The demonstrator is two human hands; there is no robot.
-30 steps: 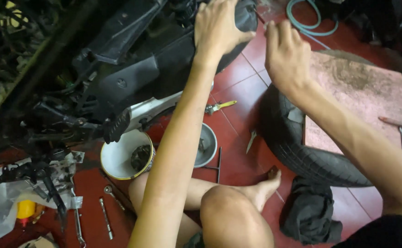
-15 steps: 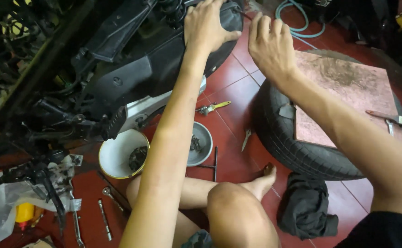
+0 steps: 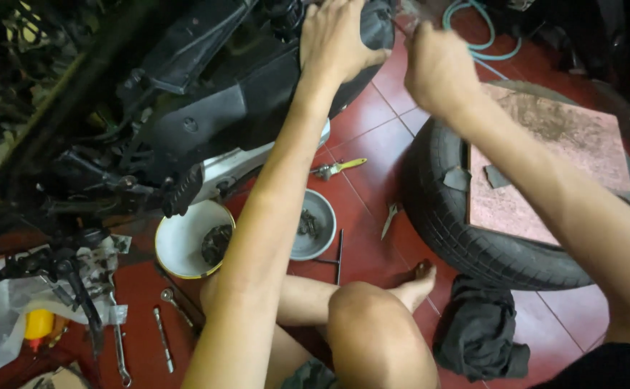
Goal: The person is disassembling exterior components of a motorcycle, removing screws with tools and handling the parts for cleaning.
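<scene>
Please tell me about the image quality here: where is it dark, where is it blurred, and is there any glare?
In the head view, the black motorcycle body at upper left is dim, its details lost in shadow; the right hand looks smeared by motion blur, while the left hand is sharper; the red floor tiles give a soft sheen, no hard glare.

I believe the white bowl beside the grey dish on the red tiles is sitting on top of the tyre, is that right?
Not quite: the white bowl sits on the red tiles beside the grey dish, not on the tyre. The head view shows this.
</scene>
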